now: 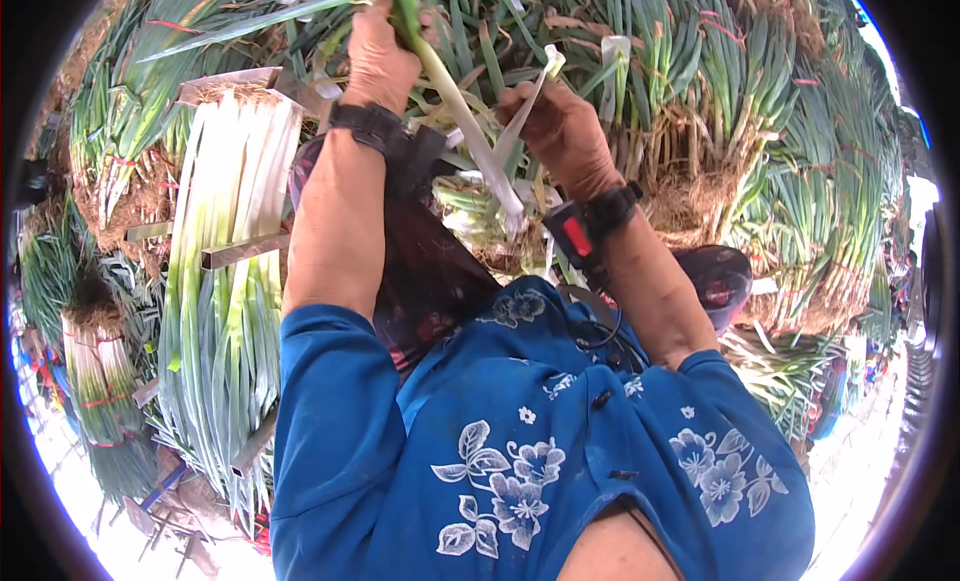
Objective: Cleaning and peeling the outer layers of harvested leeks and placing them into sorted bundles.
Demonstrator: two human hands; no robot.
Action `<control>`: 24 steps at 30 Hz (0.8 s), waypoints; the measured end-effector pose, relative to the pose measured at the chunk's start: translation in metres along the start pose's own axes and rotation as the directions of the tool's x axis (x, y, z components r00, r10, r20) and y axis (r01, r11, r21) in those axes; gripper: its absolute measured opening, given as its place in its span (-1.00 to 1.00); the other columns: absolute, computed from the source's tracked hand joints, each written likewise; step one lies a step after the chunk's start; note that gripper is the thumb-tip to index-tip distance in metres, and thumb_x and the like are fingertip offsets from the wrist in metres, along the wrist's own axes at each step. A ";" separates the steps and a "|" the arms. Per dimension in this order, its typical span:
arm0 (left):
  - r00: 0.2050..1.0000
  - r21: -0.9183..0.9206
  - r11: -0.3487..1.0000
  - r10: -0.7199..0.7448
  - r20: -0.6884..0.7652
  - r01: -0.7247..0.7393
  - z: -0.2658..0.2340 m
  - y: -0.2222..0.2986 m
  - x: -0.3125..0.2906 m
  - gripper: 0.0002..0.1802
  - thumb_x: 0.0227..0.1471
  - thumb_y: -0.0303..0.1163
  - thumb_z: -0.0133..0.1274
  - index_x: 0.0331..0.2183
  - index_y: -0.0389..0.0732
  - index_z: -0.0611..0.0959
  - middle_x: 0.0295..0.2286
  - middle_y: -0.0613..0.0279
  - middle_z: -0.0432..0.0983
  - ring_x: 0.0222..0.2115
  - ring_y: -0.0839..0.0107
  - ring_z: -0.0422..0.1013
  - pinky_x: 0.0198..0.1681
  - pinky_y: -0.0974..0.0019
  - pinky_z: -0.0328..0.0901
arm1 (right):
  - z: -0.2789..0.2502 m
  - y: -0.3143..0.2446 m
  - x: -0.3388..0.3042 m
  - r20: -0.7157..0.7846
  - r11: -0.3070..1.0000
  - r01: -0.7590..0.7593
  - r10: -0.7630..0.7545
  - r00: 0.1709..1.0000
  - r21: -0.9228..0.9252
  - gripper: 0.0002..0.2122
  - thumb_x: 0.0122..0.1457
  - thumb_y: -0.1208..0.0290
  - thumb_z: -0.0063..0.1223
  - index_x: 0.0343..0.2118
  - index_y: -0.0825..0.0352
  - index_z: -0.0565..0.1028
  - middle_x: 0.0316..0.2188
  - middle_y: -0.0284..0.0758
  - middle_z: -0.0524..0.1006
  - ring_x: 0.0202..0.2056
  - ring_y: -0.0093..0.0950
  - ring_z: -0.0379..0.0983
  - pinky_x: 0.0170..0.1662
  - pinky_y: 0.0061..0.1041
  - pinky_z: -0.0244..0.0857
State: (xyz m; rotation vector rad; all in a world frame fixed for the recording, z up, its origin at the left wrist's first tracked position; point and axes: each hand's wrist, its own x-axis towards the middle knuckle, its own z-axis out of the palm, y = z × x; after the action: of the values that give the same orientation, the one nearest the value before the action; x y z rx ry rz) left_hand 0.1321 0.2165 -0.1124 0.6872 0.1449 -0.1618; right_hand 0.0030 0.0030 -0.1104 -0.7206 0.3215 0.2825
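Observation:
A long green onion [455, 99] slants down across the middle, its green leaves up at the top edge and its white root end pointing toward my lap. My left hand [380, 63] is closed round its green upper part. Beside the stalk, my right hand [568, 131] pinches a thin pale strip of onion skin [552, 63], whose lower end hangs close to the white shaft. Whether the strip is still joined to the stalk I cannot tell. Below both hands lie loose peelings [470, 206], partly hidden by the stalk.
At my left, cleaned green onions [225, 171] lie side by side in a metal rack [245, 251]. Rooted bundles [740, 91] with red ties spread across the far side and right. Another tied bundle [105, 371] stands at the far left. Both wrists wear dark straps.

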 end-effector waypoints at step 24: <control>0.984 -0.441 0.892 0.023 -0.177 -0.100 -0.026 0.044 0.029 -0.88 0.26 -0.36 -0.22 -0.35 -0.16 0.33 -0.54 0.18 0.22 -0.59 0.35 0.25 -0.52 0.25 0.20 | -0.019 -0.006 -0.074 0.389 0.951 -0.309 0.281 0.877 0.012 -0.56 0.30 0.07 -0.03 -0.02 0.42 0.44 -0.53 -0.41 0.46 -0.52 -0.53 0.33 -0.38 -0.56 0.23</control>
State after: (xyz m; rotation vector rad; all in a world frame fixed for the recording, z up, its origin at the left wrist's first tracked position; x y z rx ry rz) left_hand 0.1673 0.2633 -0.1103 0.2395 0.3117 -0.0051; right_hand -0.0657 -0.0246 -0.0918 -0.5258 0.0644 0.6904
